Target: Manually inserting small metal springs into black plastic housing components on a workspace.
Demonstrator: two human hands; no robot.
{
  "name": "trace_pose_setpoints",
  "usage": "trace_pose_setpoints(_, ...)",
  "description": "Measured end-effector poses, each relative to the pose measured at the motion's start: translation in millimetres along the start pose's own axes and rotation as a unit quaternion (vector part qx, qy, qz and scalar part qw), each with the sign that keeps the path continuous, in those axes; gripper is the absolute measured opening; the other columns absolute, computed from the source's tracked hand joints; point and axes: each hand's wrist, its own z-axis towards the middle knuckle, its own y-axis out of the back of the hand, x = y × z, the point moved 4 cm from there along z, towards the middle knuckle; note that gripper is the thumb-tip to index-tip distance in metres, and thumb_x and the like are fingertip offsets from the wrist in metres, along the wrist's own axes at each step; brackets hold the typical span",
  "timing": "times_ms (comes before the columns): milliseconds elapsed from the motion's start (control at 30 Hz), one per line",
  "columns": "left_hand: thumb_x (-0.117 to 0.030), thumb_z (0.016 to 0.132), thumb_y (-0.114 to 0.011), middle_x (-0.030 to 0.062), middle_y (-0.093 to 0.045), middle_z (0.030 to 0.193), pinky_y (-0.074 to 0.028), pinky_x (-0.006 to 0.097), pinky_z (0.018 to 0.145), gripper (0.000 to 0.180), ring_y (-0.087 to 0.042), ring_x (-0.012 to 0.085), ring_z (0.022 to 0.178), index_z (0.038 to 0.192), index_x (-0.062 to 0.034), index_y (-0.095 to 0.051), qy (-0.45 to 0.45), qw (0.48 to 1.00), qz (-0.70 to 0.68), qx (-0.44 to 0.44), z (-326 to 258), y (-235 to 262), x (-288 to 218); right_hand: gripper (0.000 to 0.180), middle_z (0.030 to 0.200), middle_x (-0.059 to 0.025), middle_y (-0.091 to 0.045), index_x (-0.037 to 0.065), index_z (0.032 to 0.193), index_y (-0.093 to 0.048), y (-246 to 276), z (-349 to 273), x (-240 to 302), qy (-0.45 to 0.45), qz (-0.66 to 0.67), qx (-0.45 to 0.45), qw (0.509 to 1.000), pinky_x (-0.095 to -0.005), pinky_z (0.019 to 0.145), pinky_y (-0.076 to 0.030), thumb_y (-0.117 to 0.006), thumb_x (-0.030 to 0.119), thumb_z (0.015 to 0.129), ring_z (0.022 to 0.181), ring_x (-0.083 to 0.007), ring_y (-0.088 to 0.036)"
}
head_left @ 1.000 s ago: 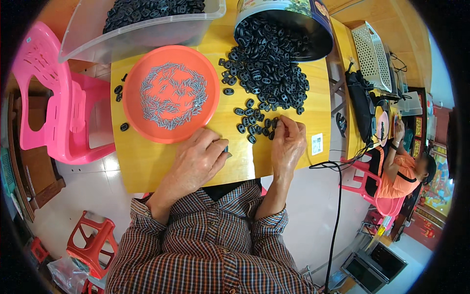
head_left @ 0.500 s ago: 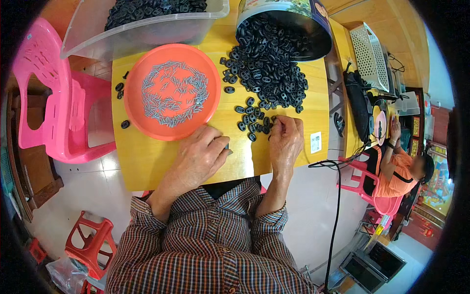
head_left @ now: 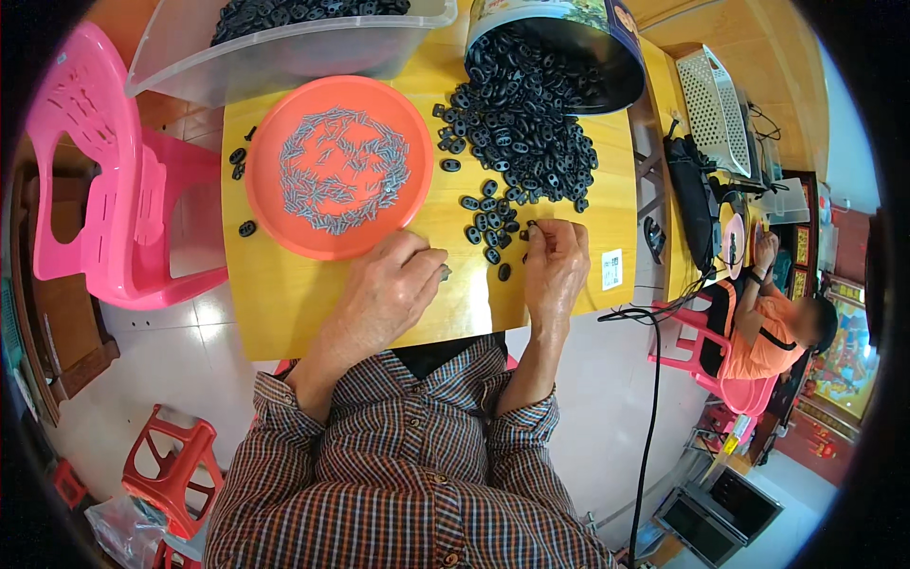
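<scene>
My left hand [head_left: 384, 289] is closed, with its knuckles up, just below the orange-red round tray [head_left: 261, 194]. A small greenish bit shows at its fingertips; what the fingers hold is mostly hidden. Small grey metal pins [head_left: 327, 190], shaped like screws, lie in a rough ring on the tray. My right hand [head_left: 557, 270] pinches a small black oval piece between thumb and fingers, at the near edge of a loose cluster of black two-holed oval pieces [head_left: 493, 220]. One such piece [head_left: 504, 272] lies apart, left of this hand.
A tipped tub [head_left: 621, 57] spills a heap of black pieces [head_left: 531, 142] onto the yellow table [head_left: 455, 322]. A clear plastic bin [head_left: 284, 66] with more stands at the far left. Pink chair [head_left: 104, 180] at left; black cable [head_left: 654, 408] and seated person [head_left: 758, 327] at right.
A single black oval piece now lies apart to the left of my right hand, nearer me than the cluster. Both hands stay closed in nearly the same places; the view has shifted slightly.
</scene>
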Motion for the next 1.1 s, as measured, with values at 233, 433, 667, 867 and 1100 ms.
trace_pose_setpoints(233,0.004,0.076,-0.065,0.0098,-0.058,0.08,-0.048,0.03,0.057,0.016,-0.06,0.0203,0.067,0.091,0.0007,-0.064,0.015,0.997,-0.051,-0.049,1.3,3.4,1.4,0.009,0.082,-0.0064,-0.062,-0.003,0.094,-0.06,4.7,-12.1,9.8,-0.027,0.145,-0.01,0.989,-0.0247,0.058,-0.048,-0.059,0.005,0.089,0.066,-0.0124,-0.06)
trace_pose_setpoints(433,0.004,0.078,-0.063,0.0086,-0.06,0.083,-0.048,0.031,0.061,0.021,-0.061,0.0199,0.073,0.099,-0.0012,-0.064,0.062,0.972,-0.222,-0.033,-0.4,-6.1,4.7,0.015,0.084,-0.0096,-0.064,-0.004,0.103,-0.058,-8.4,-42.4,28.4,-0.189,0.498,0.174,0.828,-0.0215,0.059,-0.048,-0.056,0.002,0.09,0.064,-0.0106,-0.059)
trace_pose_setpoints(667,0.006,0.083,-0.061,0.0055,-0.06,0.09,-0.05,0.023,0.069,0.023,-0.06,0.0104,0.08,0.105,0.0007,-0.063,0.088,0.923,-0.371,0.047,-4.8,-16.0,12.5,0.019,0.084,-0.0121,-0.066,-0.003,0.105,-0.055,-18.1,-62.1,29.4,-0.216,0.623,0.243,0.711,-0.0231,0.056,-0.049,-0.06,0.001,0.087,0.061,-0.013,-0.06)
trace_pose_setpoints(867,0.004,0.085,-0.061,0.0052,-0.062,0.089,-0.052,0.023,0.068,0.013,-0.062,0.0113,0.079,0.098,0.0029,-0.062,0.117,0.885,-0.444,0.069,-6.3,-19.4,12.4,0.017,0.08,-0.0107,-0.065,-0.003,0.102,-0.056,-16.9,-77.8,26.9,-0.232,0.604,0.264,0.715,-0.022,0.05,-0.048,-0.061,0.002,0.087,0.057,-0.0128,-0.06)
trace_pose_setpoints(1100,-0.002,0.09,-0.057,0.0084,-0.064,0.082,-0.055,0.024,0.054,0.011,-0.064,0.0132,0.065,0.099,0.0035,-0.06,0.214,0.823,-0.525,0.011,-8.1,-21.1,15.8,0.014,0.076,-0.0055,-0.059,-0.001,0.093,-0.062,11.2,-72.3,15.7,-0.054,0.238,0.04,0.969,-0.0241,0.057,-0.046,-0.068,0.002,0.081,0.062,-0.0115,-0.056)
